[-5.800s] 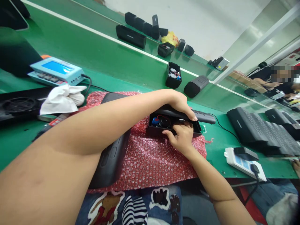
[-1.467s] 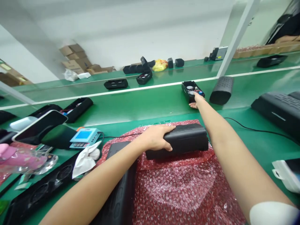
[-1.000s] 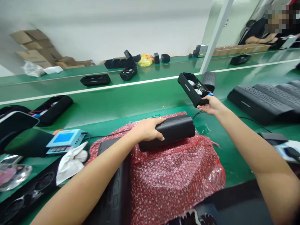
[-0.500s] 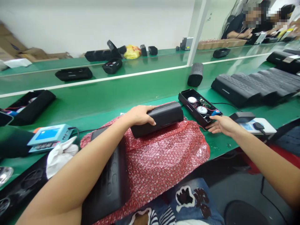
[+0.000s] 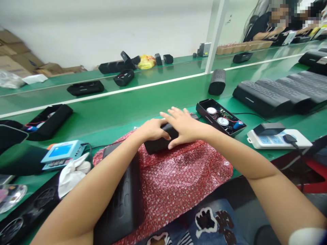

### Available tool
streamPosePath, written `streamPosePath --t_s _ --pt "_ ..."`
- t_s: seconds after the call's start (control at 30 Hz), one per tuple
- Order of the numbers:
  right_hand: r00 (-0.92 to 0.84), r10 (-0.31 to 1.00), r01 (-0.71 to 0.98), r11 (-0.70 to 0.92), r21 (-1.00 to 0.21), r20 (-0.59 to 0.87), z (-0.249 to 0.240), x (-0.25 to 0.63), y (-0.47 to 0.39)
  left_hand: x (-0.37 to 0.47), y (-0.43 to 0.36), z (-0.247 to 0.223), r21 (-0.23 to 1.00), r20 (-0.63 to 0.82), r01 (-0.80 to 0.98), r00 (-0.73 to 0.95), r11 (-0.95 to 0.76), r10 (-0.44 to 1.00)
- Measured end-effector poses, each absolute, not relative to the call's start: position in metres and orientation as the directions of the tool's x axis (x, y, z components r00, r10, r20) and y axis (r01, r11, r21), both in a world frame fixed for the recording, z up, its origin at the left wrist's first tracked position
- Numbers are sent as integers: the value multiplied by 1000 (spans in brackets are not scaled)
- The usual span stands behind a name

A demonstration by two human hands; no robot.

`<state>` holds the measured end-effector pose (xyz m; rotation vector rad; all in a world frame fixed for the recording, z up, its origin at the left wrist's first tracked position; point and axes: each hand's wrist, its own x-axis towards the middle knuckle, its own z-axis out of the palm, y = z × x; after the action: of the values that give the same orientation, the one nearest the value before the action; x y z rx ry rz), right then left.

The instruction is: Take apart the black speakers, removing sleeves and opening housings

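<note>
A black speaker housing (image 5: pixel 155 145) lies on a sheet of red bubble wrap (image 5: pixel 176 180) in front of me. My left hand (image 5: pixel 154 131) is closed around its left end, with the thumb on the near side. Over the same housing, my right hand (image 5: pixel 182 126) has its fingers spread, the thumb by the near face; firm contact is hard to judge. Just beyond, to the right, an opened speaker (image 5: pixel 217 117) shows two round drivers, a circuit board and a blue part. Another black speaker (image 5: pixel 125 200) lies under my left forearm.
Several finished-looking speakers (image 5: pixel 260 97) stand in a row at right, behind a white power strip (image 5: pixel 278 139). A light-blue meter (image 5: pixel 62 153) and a white cloth (image 5: pixel 73 173) are at left. Co-workers (image 5: pixel 268 25) sit beyond the green bench (image 5: pixel 143 102).
My right hand has left the opened speaker and moved left over the black housing. My left hand keeps its hold there. The view has shifted slightly.
</note>
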<state>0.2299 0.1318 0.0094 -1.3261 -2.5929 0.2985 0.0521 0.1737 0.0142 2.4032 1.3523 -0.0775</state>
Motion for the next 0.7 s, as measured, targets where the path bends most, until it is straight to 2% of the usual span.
streamPosePath --t_s 0.13,0.23,0.53,0.7 --pt "-739 671 611 630 -479 -61 7 211 177 53 176 11 375 -229 843 487 -385 843" --pt "-802 590 534 636 -558 -95 5 215 197 53 176 11 345 -221 859 465 -377 857" --pt "-782 622 533 686 -495 19 -3 220 189 54 175 12 361 -241 844 496 -397 834" --pt "-773 634 562 687 -461 3 -1 221 187 56 175 13 316 -245 866 469 -387 849"
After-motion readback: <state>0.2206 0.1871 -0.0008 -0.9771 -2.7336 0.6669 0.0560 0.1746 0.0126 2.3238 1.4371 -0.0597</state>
